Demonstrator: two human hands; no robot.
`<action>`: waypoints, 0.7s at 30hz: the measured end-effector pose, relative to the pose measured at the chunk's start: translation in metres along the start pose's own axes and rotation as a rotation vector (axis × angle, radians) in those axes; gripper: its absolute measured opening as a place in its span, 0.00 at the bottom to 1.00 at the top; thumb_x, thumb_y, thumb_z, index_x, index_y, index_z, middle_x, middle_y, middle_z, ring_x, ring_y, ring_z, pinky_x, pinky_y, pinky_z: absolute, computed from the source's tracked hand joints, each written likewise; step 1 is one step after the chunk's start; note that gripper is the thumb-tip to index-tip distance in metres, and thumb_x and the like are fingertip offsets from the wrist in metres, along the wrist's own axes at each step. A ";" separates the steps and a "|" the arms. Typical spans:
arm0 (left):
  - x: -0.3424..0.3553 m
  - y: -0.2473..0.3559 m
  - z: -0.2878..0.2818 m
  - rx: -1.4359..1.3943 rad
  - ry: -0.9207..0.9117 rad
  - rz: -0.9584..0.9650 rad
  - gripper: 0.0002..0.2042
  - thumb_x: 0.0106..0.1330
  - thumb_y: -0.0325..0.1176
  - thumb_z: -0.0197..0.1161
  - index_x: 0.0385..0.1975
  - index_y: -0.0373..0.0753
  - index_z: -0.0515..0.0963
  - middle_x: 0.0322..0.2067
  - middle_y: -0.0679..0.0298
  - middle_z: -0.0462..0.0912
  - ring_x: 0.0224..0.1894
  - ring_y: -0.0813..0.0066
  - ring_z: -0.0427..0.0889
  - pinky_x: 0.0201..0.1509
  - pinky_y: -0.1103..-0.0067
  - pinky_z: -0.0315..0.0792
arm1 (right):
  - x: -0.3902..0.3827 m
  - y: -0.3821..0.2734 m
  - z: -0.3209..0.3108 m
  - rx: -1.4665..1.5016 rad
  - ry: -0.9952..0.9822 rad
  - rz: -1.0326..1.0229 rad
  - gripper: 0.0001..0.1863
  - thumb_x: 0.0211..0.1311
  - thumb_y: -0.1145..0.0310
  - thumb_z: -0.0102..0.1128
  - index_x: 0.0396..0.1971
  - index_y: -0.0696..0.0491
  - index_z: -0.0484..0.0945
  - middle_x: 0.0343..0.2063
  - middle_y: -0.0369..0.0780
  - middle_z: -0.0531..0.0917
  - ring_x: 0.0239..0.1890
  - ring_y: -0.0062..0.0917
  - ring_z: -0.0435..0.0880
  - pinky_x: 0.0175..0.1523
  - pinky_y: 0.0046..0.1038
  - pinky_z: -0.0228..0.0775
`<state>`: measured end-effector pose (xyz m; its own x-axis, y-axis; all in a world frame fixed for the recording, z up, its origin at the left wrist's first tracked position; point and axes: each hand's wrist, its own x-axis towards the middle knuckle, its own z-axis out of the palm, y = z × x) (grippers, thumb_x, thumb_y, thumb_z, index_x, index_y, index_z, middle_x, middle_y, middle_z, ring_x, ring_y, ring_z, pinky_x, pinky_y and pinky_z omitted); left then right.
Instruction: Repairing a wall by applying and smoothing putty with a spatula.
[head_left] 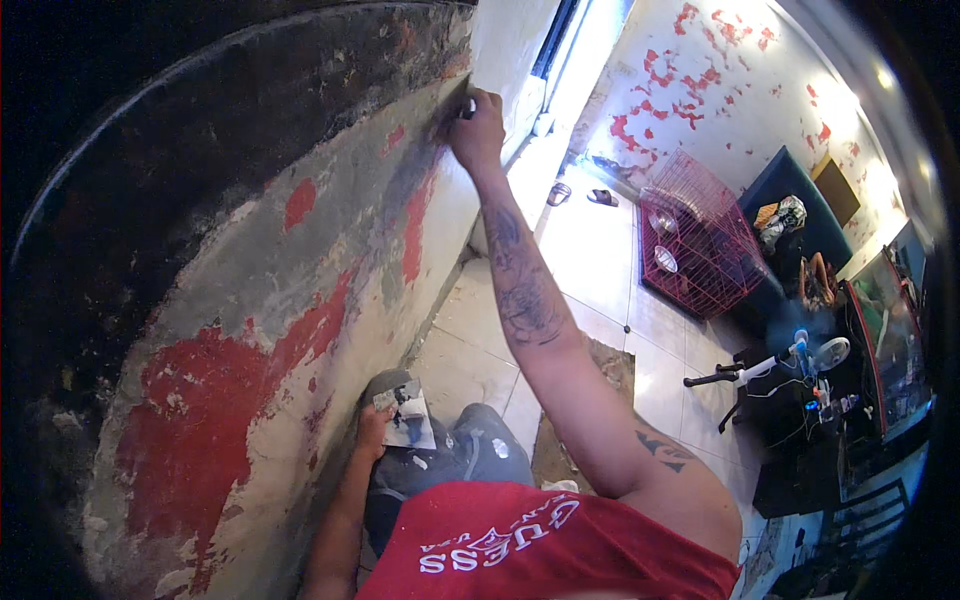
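Note:
My right hand [478,132] is raised on an outstretched arm, its fingers closed round what looks like a putty knife [466,108], mostly hidden by the hand. The tool is against the upper part of the wall [250,265], which has grey patches, bare red areas and flaking pale paint. Low down by my knees, my left hand [373,430] grips a flat putty board [416,432] by its edge. White putty [411,408] with some dark smears lies on the board.
Beyond my right arm, a pink wire cage [700,240] stands on the tiled floor [600,245], with sandals [602,197] near it. To the right are a fan [800,355] and a glass tank [885,340]. A brown mat [605,375] lies beside me.

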<state>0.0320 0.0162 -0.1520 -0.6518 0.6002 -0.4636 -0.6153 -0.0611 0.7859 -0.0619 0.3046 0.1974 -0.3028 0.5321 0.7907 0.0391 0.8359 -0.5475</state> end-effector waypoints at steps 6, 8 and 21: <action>0.002 0.001 0.005 -0.002 -0.021 -0.016 0.06 0.50 0.27 0.54 0.27 0.36 0.74 0.22 0.65 0.75 0.22 0.75 0.74 0.25 0.78 0.68 | -0.062 -0.058 -0.028 0.093 -0.106 -0.049 0.20 0.38 0.78 0.49 0.38 0.59 0.69 0.39 0.46 0.70 0.42 0.40 0.70 0.47 0.31 0.63; 0.003 0.009 0.007 -0.007 -0.002 -0.026 0.06 0.50 0.27 0.54 0.27 0.36 0.74 0.22 0.66 0.75 0.23 0.75 0.74 0.25 0.79 0.68 | -0.071 -0.055 -0.028 0.195 -0.117 -0.124 0.20 0.37 0.79 0.48 0.38 0.59 0.68 0.39 0.46 0.70 0.43 0.41 0.70 0.48 0.30 0.62; -0.009 0.020 0.015 0.033 0.007 -0.070 0.07 0.51 0.27 0.52 0.31 0.36 0.72 0.25 0.62 0.75 0.23 0.71 0.76 0.26 0.77 0.71 | 0.012 0.027 -0.003 0.000 -0.033 -0.016 0.20 0.37 0.77 0.50 0.37 0.58 0.71 0.39 0.47 0.70 0.40 0.39 0.72 0.45 0.30 0.64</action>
<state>0.0319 0.0214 -0.1266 -0.6110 0.5968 -0.5201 -0.6444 0.0067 0.7646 -0.0613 0.3344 0.1931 -0.3350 0.5139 0.7897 0.0339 0.8442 -0.5349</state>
